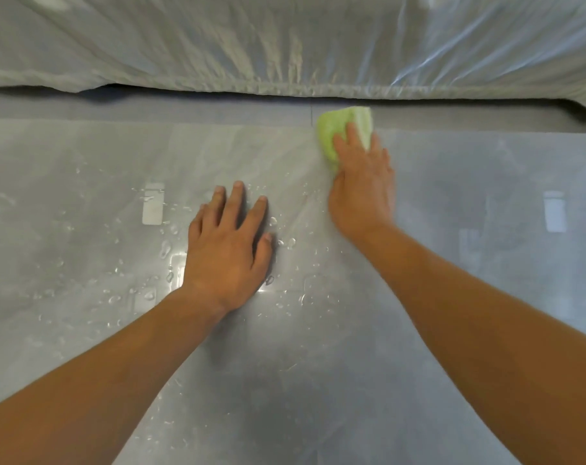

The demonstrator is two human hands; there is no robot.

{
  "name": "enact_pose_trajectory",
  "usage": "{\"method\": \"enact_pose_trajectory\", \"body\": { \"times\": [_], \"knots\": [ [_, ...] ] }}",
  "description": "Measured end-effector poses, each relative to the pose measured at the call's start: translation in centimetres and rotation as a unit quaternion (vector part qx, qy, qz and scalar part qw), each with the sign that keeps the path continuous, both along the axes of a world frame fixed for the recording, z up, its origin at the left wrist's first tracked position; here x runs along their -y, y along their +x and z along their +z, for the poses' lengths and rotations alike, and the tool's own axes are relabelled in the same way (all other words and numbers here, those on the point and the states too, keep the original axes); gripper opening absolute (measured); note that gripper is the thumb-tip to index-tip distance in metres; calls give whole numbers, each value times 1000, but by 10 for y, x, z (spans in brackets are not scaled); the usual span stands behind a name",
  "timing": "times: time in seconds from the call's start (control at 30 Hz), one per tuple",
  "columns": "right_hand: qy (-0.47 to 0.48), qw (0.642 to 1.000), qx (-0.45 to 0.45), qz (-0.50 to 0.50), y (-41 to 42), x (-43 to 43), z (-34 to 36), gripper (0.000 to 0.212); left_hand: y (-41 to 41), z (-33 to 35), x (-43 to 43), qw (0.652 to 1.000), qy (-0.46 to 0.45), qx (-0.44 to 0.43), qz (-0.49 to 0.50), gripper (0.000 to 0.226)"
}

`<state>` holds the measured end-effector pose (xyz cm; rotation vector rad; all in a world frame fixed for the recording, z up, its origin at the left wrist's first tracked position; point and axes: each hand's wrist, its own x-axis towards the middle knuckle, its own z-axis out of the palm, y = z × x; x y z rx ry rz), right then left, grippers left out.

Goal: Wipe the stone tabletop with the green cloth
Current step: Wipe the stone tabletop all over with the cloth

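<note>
The grey stone tabletop (318, 364) fills the view, glossy and wet, with several water drops around its middle. A folded green cloth (335, 129) lies at the far edge, right of centre. My right hand (362, 182) presses flat on the cloth with straight fingers, covering its near half. My left hand (229, 243) rests flat on the wet stone to the left, fingers spread, holding nothing.
Beyond the table's far edge runs a strip of grey floor (150, 109). Behind it stands a large piece of furniture wrapped in clear plastic sheeting (284, 45). Streaky wet marks run from the cloth toward the middle.
</note>
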<state>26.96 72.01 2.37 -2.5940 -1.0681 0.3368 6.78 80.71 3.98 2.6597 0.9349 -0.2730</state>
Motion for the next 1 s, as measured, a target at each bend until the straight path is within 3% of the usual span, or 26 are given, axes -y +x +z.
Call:
{"method": "enact_pose_trajectory", "body": {
  "times": [0.1, 0.17, 0.23, 0.3, 0.37, 0.53, 0.6, 0.67, 0.77, 0.93, 1.0],
  "knots": [
    [-2, 981, 13, 196, -44, 15, -4, 64, -1, 1, -2, 1000, -10, 2, 9, 68],
    [-7, 969, 5, 249, -32, 35, 0, 60, -3, 1, -3, 1000, -13, -1, 1, 68],
    [-7, 985, 0, 170, 0, 39, 1, 61, -5, 0, -3, 1000, -8, -2, -14, 66],
    [0, 1000, -11, 21, 24, 25, 1, 63, -6, -3, -4, 1000, -8, 2, -21, 66],
    [-4, 999, -5, -53, 8, 5, 2, 66, -8, -5, -4, 1000, -17, 18, -16, 68],
    [3, 985, 7, 173, -57, 50, -1, 64, -13, -3, -7, 998, -38, 48, -11, 68],
    [-5, 988, 9, 152, -28, 64, 0, 62, -16, -3, -8, 997, -42, 55, -15, 63],
    [1, 1000, 1, 27, 1, 63, 0, 62, -17, -4, -9, 997, -46, 64, -23, 59],
    [3, 998, 8, -62, -24, 52, 0, 67, -24, -7, -8, 995, -49, 79, -42, 55],
    [1, 979, 9, 204, -95, 97, 2, 65, -42, -5, 4, 997, -17, 45, -52, 63],
    [8, 984, 12, 176, -67, 100, 1, 66, -46, -7, 5, 997, -12, 40, -60, 65]
  ]
}}
